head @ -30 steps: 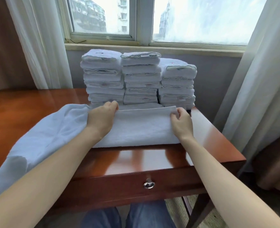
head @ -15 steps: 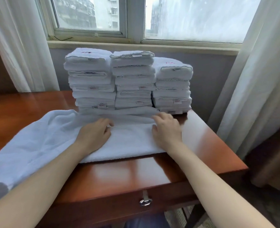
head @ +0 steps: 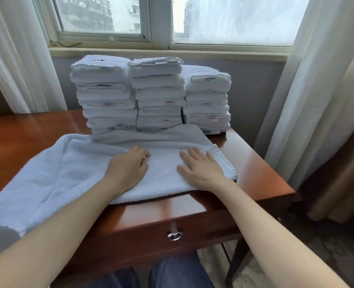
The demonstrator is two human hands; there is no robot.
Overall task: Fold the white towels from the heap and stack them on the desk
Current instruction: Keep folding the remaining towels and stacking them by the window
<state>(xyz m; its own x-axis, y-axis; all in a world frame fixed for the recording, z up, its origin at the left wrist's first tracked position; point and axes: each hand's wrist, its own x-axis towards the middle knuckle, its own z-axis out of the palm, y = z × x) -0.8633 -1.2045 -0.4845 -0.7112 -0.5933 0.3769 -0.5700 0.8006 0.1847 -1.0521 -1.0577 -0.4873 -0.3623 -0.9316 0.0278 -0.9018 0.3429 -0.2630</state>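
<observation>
A white towel (head: 68, 175) lies lengthwise across the wooden desk (head: 253, 163), folded over on itself, its left end trailing off the desk's left front. My left hand (head: 128, 169) rests on the towel near its middle, fingers loosely bent. My right hand (head: 201, 167) presses flat on the towel's right end, fingers straight and spread. Behind the towel stand three stacks of folded white towels: the left stack (head: 105, 94), the middle stack (head: 157, 92) and the lower right stack (head: 207, 100).
The stacks stand against the wall under a window sill (head: 167, 53). Curtains hang at left (head: 16, 59) and right (head: 317, 90). A drawer with a metal pull (head: 174, 235) faces me, above my knees. The desk's right edge is close to the towel's end.
Both hands have let go of the towel's far edge and come back toward me, now lying on top of the folded layer. The right hand has flattened and slid right.
</observation>
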